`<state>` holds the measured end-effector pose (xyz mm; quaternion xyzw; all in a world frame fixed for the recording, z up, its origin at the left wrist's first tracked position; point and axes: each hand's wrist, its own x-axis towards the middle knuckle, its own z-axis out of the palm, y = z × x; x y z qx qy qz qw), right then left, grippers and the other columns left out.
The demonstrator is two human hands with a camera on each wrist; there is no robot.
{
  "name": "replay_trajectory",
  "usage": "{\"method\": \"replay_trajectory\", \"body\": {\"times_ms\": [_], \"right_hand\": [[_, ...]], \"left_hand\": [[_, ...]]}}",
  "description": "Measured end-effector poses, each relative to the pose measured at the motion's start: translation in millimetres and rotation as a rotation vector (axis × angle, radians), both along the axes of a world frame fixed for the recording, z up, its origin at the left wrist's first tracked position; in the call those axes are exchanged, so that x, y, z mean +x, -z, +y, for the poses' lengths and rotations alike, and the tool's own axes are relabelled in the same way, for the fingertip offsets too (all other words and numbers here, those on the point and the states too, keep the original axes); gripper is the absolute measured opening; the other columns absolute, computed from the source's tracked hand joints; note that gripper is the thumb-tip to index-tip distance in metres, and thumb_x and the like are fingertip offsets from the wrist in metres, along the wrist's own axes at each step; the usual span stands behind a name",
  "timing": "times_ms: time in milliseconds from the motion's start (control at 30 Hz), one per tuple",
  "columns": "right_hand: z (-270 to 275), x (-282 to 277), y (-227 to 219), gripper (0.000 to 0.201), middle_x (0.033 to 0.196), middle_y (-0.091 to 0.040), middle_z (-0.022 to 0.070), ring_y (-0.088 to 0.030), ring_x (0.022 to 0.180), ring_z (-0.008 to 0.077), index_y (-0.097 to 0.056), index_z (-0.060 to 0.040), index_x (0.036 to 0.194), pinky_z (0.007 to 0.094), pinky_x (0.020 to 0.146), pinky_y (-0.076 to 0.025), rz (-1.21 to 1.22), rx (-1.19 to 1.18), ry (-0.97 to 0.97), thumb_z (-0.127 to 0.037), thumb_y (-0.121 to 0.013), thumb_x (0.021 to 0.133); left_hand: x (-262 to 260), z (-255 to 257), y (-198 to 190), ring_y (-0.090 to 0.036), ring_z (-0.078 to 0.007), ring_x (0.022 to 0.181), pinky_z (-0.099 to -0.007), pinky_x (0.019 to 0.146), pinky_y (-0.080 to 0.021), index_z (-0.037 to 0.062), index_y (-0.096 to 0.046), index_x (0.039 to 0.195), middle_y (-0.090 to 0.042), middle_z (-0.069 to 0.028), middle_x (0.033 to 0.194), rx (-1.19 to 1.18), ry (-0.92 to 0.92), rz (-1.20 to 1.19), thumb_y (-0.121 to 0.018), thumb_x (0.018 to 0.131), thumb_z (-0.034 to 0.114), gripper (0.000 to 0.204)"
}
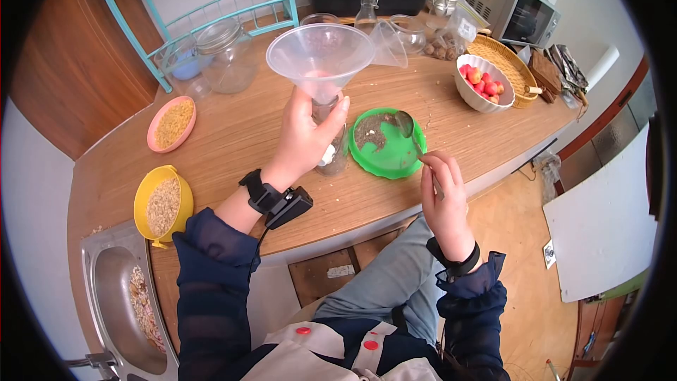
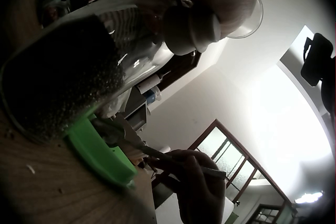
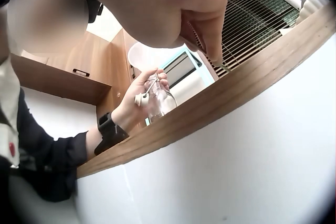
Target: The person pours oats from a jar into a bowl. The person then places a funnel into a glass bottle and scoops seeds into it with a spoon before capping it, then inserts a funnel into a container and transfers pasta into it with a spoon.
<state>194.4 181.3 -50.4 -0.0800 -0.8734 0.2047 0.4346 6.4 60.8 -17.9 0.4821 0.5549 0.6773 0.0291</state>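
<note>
My left hand (image 1: pixel 302 137) grips the neck of a clear glass swing-top bottle (image 1: pixel 339 161), with a translucent plastic funnel (image 1: pixel 321 53) standing in its mouth. The bottle's white stopper (image 2: pixel 191 30) hangs beside the neck. Dark fine grains (image 2: pixel 63 77) fill much of the bottle in the left wrist view. To the right of the bottle, a green plate (image 1: pixel 403 161) carries a patch of similar dark grains (image 1: pixel 370 132). My right hand (image 1: pixel 446 201) pinches the handle of a metal spoon (image 1: pixel 405 124), whose bowl is over the plate's far right part.
On the left are a pink dish (image 1: pixel 171 124) of yellow pieces, a yellow bowl (image 1: pixel 185 201) of pale flakes and a steel sink (image 1: pixel 116 282). Glass jars (image 1: pixel 224 60) and a black pan (image 1: pixel 352 1) stand behind. A white bowl (image 1: pixel 479 99) of red fruit sits right.
</note>
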Motion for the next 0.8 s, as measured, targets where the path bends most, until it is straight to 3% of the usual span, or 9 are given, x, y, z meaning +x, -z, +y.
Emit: {"method": "replay_trajectory", "body": {"times_ms": [400, 633, 800], "right_hand": [[-11, -5, 25, 0.016, 0.088, -0.057, 0.0147, -0.056, 0.08, 0.0273, -0.054, 0.0014, 0.092, 0.0312, 0.071, -0.044, 0.056, -0.299, -0.045, 0.006, -0.049, 0.078], [-22, -7, 36, 0.014, 0.086, -0.058, 0.014, -0.056, 0.079, 0.026, -0.056, 0.0017, 0.09, 0.0291, 0.069, -0.044, 0.11, -0.301, -0.046, 0.005, -0.05, 0.078], [-27, -5, 35, 0.012, 0.085, -0.058, 0.0131, -0.056, 0.078, 0.0232, -0.057, 0.0025, 0.088, 0.028, 0.069, -0.044, 0.098, -0.464, -0.049, 0.003, -0.052, 0.078]], "left_hand": [[0, 1, 2, -0.049, -0.0073, 0.071, -0.0227, 0.063, -0.042, 0.0032, -0.041, 0.106, -0.05, -0.0005, 0.081, -0.001, -0.004, -0.027, -0.055, 0.08, 0.006, 0.03], [-3, 1, 4, -0.049, -0.0082, 0.074, -0.0234, 0.065, -0.042, 0.0032, -0.041, 0.106, -0.051, -0.001, 0.082, -0.014, -0.034, 0.007, -0.056, 0.079, 0.007, 0.031], [-4, 1, 5, -0.049, -0.0082, 0.075, -0.0233, 0.066, -0.042, 0.0032, -0.041, 0.106, -0.05, -0.0012, 0.083, -0.009, -0.024, 0.0, -0.056, 0.079, 0.007, 0.031]]}}
